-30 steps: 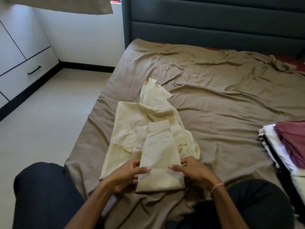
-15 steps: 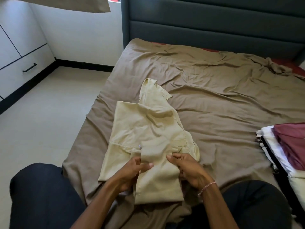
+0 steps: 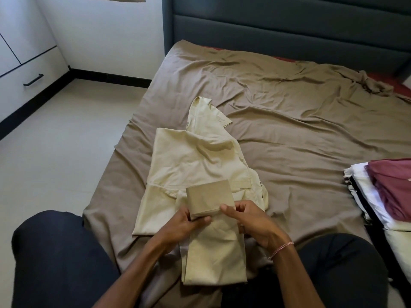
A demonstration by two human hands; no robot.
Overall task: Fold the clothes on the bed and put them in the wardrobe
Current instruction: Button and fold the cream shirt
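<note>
Shirt (image 3: 195, 161) of pale yellow creased cloth on wrinkled sheet (image 3: 289, 141); left hand (image 3: 184, 223) and right hand (image 3: 251, 221) pinch rectangular sleeve fold (image 3: 209, 198).

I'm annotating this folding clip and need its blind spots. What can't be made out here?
Head view only:
Folded pile: cut by the right edge; garment count unclear.
White cabinet: cut by the left edge; only a drawer and door parts show.
Cream shirt: front hidden under its own folds.
Right hand: lower fingers hidden under the sleeve it holds.
</note>
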